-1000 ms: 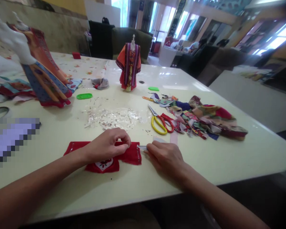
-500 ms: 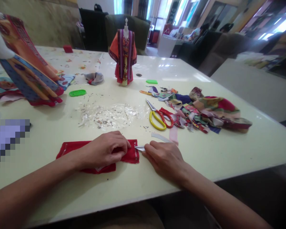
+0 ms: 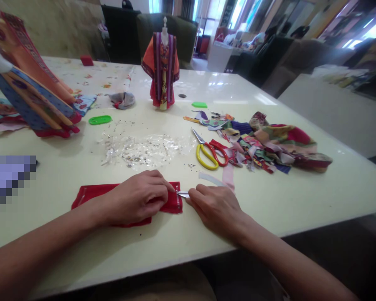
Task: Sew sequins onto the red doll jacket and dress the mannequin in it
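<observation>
Room: a sofa (image 3: 166,35) and dark chairs stood beyond the table, with bright windows in the blurred background.

Tabletop: the glossy cream tabletop (image 3: 263,209) spanned the view, carrying all the work.

Far items: a costumed miniature figure on a stand (image 3: 162,62) stood upright at the far middle; a larger costumed figure (image 3: 28,85) leaned at the left edge.

Right-side pile: a heap of patterned fabric scraps (image 3: 263,142) lay just beside yellow-and-red-handled scissors (image 3: 208,154), whose blades pointed away from the person.

Centre: a clear plastic sheet (image 3: 141,151) lay flat, scattered with tiny sequins, between the standing figure and the red cloth.

Left arm: the forearm entered from the lower left and lay low across the tabletop, angled toward the centre.

Left hand: the left hand (image 3: 138,198) was palm down on the red cloth (image 3: 172,205), fingers curled and gripping it, fingertips near its right end.

Right arm: the forearm entered from the lower right, with the wrist low and angled inward.

Right hand: the right hand (image 3: 214,211) was turned inward, its fingers pinching a small silver blade (image 3: 183,194).

Contact: the blade's tip touched the right end of the red cloth, which lay flat on the tabletop directly in front of the person, between both hands.
</observation>
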